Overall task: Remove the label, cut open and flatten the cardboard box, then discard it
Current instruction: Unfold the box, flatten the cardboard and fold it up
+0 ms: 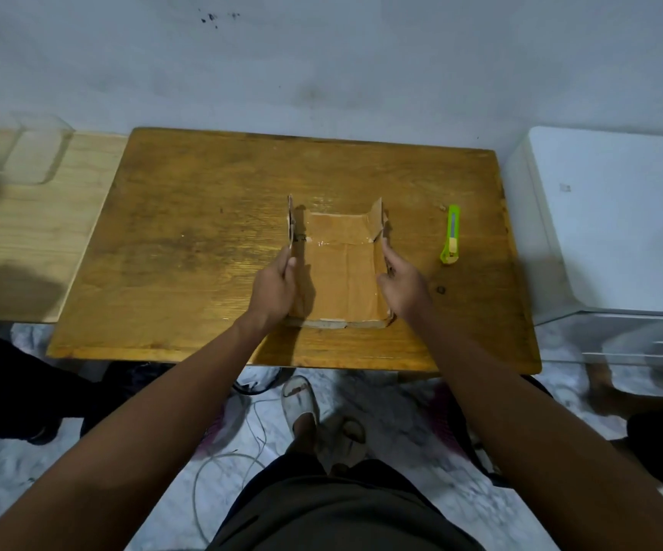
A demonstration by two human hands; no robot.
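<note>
A brown cardboard box (340,268) lies cut open in the middle of the wooden table (187,232), its base flat and its two side walls standing up. My left hand (274,290) grips the left wall, thumb inside and fingers outside. My right hand (403,282) pinches the top edge of the right wall, index finger stretched along it. A green utility knife (451,235) lies on the table to the right of the box, apart from both hands.
A clear plastic container (32,153) sits on a lighter wooden surface (24,240) at the left. A white cabinet (616,220) stands at the right. A wall runs behind the table. Cables and sandals lie on the floor below.
</note>
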